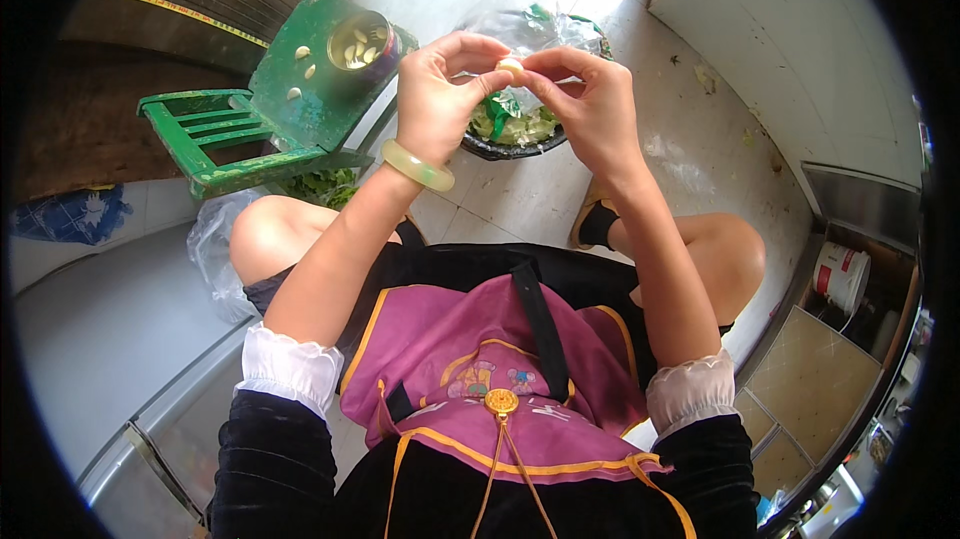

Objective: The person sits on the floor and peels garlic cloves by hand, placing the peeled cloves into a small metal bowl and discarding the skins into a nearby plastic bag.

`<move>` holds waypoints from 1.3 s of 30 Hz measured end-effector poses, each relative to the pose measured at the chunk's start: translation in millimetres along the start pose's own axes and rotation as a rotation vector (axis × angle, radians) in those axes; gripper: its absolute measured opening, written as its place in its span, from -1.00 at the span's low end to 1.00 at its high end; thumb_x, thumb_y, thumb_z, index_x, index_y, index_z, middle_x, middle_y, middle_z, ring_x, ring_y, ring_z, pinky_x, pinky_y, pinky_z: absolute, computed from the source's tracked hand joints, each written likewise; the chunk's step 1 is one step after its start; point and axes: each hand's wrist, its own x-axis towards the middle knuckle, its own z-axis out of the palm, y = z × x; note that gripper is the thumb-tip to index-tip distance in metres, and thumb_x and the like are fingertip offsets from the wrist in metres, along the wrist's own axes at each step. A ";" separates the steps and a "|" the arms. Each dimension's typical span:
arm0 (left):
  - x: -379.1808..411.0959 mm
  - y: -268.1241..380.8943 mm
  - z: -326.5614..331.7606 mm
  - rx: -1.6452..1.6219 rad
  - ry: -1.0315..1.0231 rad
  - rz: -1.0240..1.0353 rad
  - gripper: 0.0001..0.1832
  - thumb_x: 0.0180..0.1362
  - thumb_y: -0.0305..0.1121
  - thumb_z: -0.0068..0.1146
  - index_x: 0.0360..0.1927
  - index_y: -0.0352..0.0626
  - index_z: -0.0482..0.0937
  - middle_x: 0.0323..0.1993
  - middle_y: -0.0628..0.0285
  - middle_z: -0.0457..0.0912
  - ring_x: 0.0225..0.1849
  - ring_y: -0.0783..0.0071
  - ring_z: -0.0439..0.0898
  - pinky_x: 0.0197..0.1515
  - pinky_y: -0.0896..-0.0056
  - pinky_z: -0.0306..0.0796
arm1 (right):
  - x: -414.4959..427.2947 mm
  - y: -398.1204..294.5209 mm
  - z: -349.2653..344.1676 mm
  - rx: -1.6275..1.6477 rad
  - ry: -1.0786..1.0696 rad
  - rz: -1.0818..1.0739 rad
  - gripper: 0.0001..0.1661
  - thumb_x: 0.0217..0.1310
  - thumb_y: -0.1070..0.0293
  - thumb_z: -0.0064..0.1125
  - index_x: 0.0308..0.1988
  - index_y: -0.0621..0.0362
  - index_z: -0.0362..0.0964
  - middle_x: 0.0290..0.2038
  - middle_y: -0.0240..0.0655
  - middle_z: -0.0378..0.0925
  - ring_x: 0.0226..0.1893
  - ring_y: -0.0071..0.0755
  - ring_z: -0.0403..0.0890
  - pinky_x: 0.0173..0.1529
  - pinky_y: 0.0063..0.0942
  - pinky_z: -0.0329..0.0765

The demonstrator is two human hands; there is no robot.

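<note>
Between the fingertips of both hands is a pale garlic clove (511, 66). My left hand (446, 93), with a jade bangle (418, 165) at its wrist, pinches the clove from the left. From the right, thumb and forefinger of my right hand (589, 93) meet it. Below and behind them stands a dark, plastic-lined bin (517, 152) holding leafy green scraps (517, 126), its middle partly hidden by my hands. To the left, a green chair (289, 115) carries an open tin can (365, 44) with several cloves inside. Loose cloves (302, 52) lie on the seat beside it.
Leafy greens (322, 186) lie under the chair, near a clear plastic bag (225, 254) by my left knee. A purple apron (480, 359) covers my lap. At right are a white cabinet (787, 51) and a low shelf with a white bucket (840, 278).
</note>
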 end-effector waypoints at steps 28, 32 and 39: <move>5.1 -4.6 -9.0 -0.372 -0.101 -0.199 -0.78 0.16 -0.50 0.15 -0.10 -0.25 0.52 -0.14 0.11 0.63 -0.13 0.49 0.61 -0.02 0.52 0.48 | -0.2 0.8 -0.5 0.062 0.109 -0.042 -0.90 0.03 0.57 0.21 -0.35 0.28 0.58 -0.46 -0.24 0.63 -0.43 -0.48 0.66 -0.29 -0.55 0.59; 4.1 -3.9 -8.1 -0.360 -0.093 -0.186 -0.78 0.16 -0.51 0.16 -0.11 -0.29 0.51 -0.16 0.12 0.63 -0.12 0.47 0.60 0.02 0.48 0.49 | -2.1 -2.9 2.0 0.049 0.088 -0.020 -0.88 0.03 0.54 0.23 -0.33 0.28 0.59 -0.45 -0.24 0.64 -0.44 -0.48 0.66 -0.29 -0.55 0.59; 3.0 -1.6 -5.1 -0.225 -0.082 -0.113 -0.80 0.09 -0.53 0.22 -0.18 -0.31 0.55 -0.23 0.14 0.65 -0.18 0.46 0.63 -0.02 0.46 0.50 | -2.6 -4.1 0.9 -0.083 0.107 -0.033 -0.89 0.01 0.51 0.24 -0.36 0.28 0.58 -0.50 -0.24 0.63 -0.47 -0.49 0.66 -0.34 -0.56 0.58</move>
